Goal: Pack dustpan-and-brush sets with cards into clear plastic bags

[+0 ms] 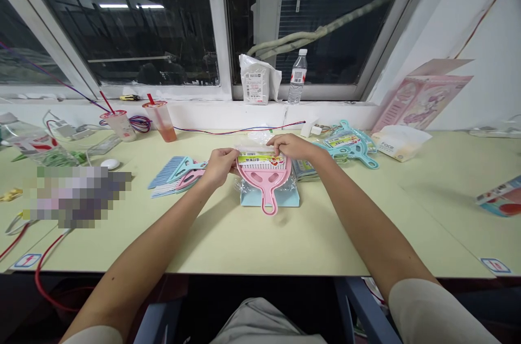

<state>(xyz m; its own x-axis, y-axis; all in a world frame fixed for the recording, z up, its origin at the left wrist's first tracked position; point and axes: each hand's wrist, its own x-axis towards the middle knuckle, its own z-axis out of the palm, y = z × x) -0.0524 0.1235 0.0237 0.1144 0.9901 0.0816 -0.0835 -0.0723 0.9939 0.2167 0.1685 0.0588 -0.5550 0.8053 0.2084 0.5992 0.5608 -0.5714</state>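
Observation:
In front of me a pink hand brush set (269, 184) is held with its looped handle toward me, white bristles and a yellow-green label at its top. Clear plastic wrapping shows around the label. My left hand (220, 166) is closed on the left edge of the set. My right hand (291, 147) pinches its upper right edge. Under the set, a light blue dustpan (290, 200) and more crinkled clear plastic lie on the table. Left of my left hand are loose brushes, one blue (173, 170) and one pink (188, 180).
Packaged blue brush sets (354, 146) lie at the right, near a tissue pack (401, 142) and a pink box (427, 97). Two drink cups (163, 121) stand at the back left. A water bottle (298, 78) is on the sill. A white mouse (109, 164) lies left.

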